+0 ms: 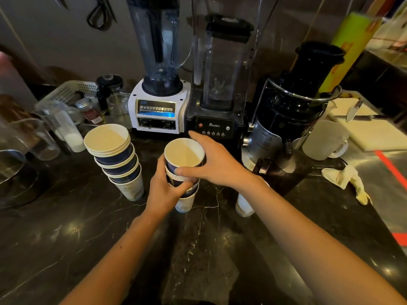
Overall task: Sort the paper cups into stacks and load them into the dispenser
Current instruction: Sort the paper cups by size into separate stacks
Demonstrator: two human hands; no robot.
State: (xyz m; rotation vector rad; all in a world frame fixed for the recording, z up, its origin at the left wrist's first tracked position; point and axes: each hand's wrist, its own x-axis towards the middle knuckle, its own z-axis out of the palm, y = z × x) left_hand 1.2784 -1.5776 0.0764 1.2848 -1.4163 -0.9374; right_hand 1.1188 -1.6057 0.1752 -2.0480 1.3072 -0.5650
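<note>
Upright, cup stack (184,153), fingers (182,187) curled around

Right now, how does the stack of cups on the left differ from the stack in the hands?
The left stack stands free; the held stack is gripped by the left hand, with the right hand around its top cup. The left stack leans left; the held stack looks straighter. The left stack shows more rims. Both are dark blue cups, mouths up, over a white bottom cup.
</note>
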